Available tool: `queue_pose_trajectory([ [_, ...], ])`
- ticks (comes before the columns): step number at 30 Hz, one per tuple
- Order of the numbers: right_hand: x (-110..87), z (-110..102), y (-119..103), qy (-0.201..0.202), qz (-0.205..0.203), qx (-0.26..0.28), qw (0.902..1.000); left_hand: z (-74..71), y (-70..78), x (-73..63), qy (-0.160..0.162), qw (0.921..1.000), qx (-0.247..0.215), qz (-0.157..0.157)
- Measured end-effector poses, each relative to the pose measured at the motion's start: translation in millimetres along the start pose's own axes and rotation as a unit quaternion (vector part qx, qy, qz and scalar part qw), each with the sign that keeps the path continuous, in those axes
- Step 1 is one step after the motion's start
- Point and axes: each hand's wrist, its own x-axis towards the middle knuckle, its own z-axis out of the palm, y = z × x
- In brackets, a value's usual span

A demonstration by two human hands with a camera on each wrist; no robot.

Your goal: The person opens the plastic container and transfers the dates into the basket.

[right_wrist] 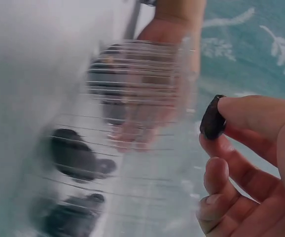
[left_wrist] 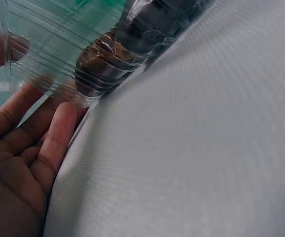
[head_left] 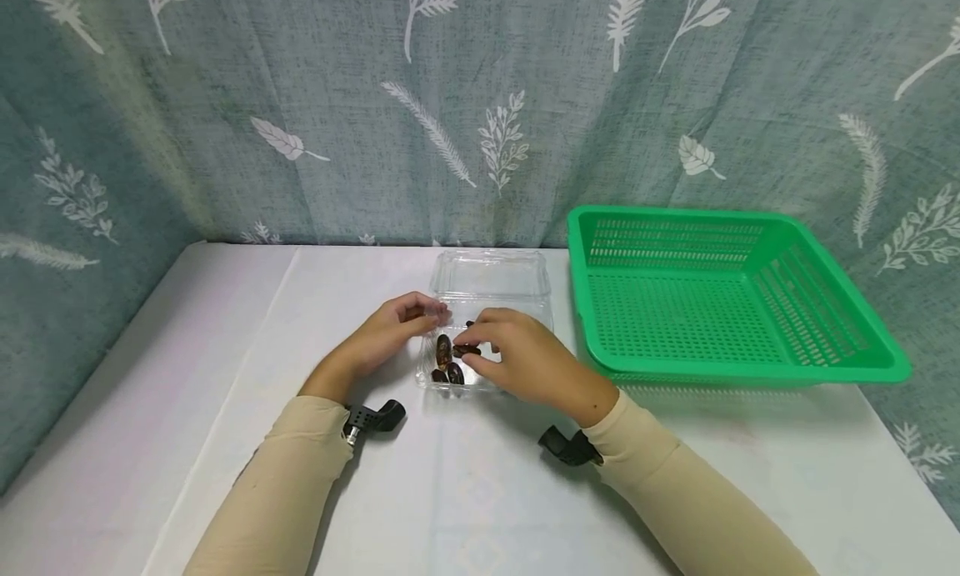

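one green basket nearby | left hand grips box | right hand pinches dark piece

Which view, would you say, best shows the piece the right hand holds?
The right wrist view: the piece appears large and mostly uncovered. The head view shows it small, partly covered; in the left wrist view, it's not discernible.
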Motion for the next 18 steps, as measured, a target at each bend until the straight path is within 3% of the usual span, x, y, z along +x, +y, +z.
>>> queue_pose_trajectory([
  [8,-8.1,-26,-4,0.079,-0.014,0.039,0.9961,2.7,3.0,0.3,0.002,1.0,0.002,-0.009],
  [12,-10.9,-39,-3,0.114,-0.017,0.033,0.9928,2.4,2.8,0.2,-0.002,0.9999,0.0,-0.013],
  [18,-13.2,-54,-2,0.135,0.004,0.023,0.9905,1.2,2.1,-0.4,0.005,0.9999,-0.001,-0.011],
])
